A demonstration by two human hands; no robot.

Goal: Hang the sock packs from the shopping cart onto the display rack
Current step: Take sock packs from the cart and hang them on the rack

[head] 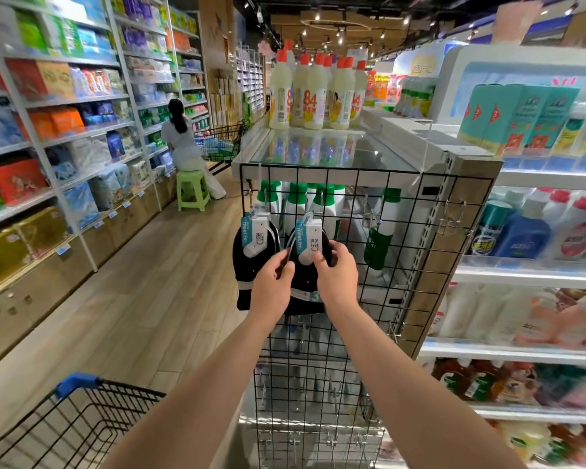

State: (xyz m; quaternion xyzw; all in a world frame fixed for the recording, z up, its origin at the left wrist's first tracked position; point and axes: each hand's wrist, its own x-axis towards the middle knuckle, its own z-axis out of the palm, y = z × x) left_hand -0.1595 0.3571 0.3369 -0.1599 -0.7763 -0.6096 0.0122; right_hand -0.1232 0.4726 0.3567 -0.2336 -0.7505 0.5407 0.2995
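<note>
The step in hand is the hanging itself. A sock pack (306,238) with a white and blue card sits high on the black wire display rack (352,168), its top at a hook (307,204), and both hands are on it. The left hand (273,282) pinches the pack's left edge between thumb and fingertips; the right hand (337,275) has its fingers curled over the dark socks just below the card. Whether the card's hole is fully seated on the hook cannot be told from here. A neighbouring pack (256,235) hangs just beside it to the left, apart from both hands. The next move likely calls for checking that the pack hangs free and straight, then letting go and reaching down to the shopping cart (115,387) at lower left. Only its corner shows, so what remains inside is hidden. Empty hooks (369,214) to the right look like the natural next spot.
</note>
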